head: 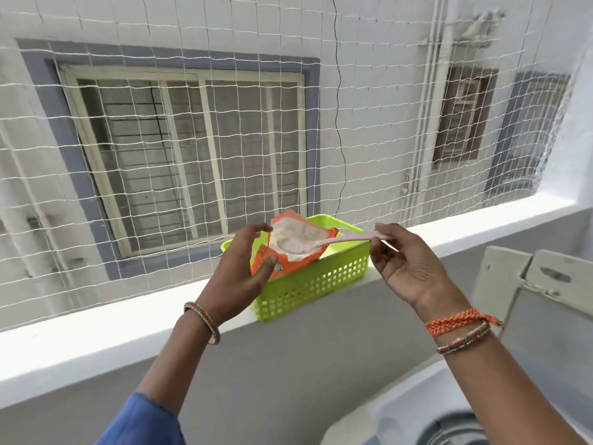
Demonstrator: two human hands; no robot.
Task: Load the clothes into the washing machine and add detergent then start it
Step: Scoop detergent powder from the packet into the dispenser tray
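On the white-painted balcony ledge [96, 342], a lime-green perforated plastic basket [313, 284] is seen, and in it an opened orange detergent pouch [288, 248] of white powder is stood. The pouch's mouth is held apart by the left hand [244, 268], thumb on the front and fingers at the upper rim. A pale pink plastic spoon [330, 240] is pinched at its handle end by the right hand [407, 261], its bowl lying inside the pouch on the powder. The detergent step is judged to be in hand: a scoop is being taken. Next, a level lift clear of the pouch is called for, then a carry down and right to the white top-loading washing machine [449, 422], whose grey drum rim is glimpsed at the bottom edge; whether clothes are inside cannot be told. Behind the ledge, white safety netting [160, 123] is stretched across the opening, with a neighbouring wall and barred window [192, 149] beyond.
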